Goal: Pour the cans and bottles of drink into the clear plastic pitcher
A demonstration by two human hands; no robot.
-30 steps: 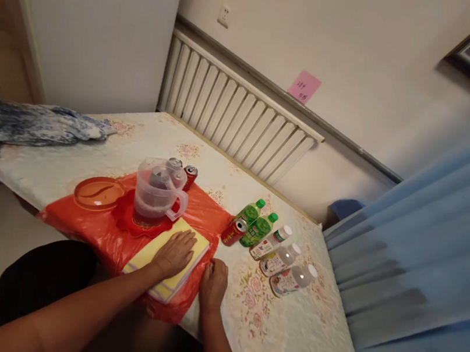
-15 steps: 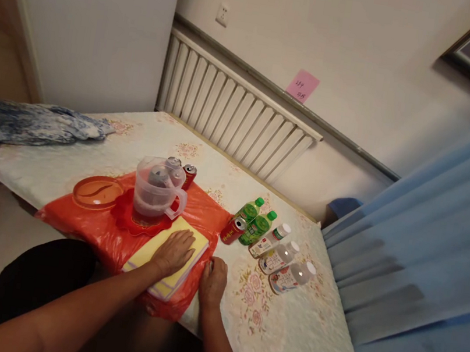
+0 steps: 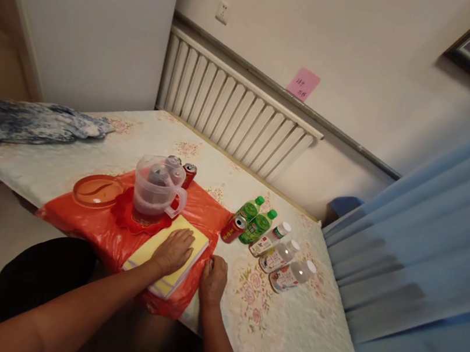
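My left hand (image 3: 174, 250) lies flat on a folded yellow cloth (image 3: 152, 255), fingers stretched out. Close to its right, my right hand (image 3: 213, 279) rests on the table with its fingers curled in, beside the edge of a red plastic sheet (image 3: 94, 231); whether anything is inside the curl is hidden. Beyond the cloth stands a clear plastic jug (image 3: 153, 190) with some liquid in it, on a red scalloped dish (image 3: 121, 212). An orange round lid or plate (image 3: 98, 191) lies to the left of the jug.
Red cans (image 3: 190, 175) stand behind the jug. On the right are another red can (image 3: 233, 230), two green bottles (image 3: 257, 227) and a row of white-capped bottles (image 3: 278, 256). A blue patterned cloth (image 3: 43, 127) lies at the far left of the flowered tablecloth (image 3: 281, 336). A blue curtain (image 3: 420, 239) hangs at right.
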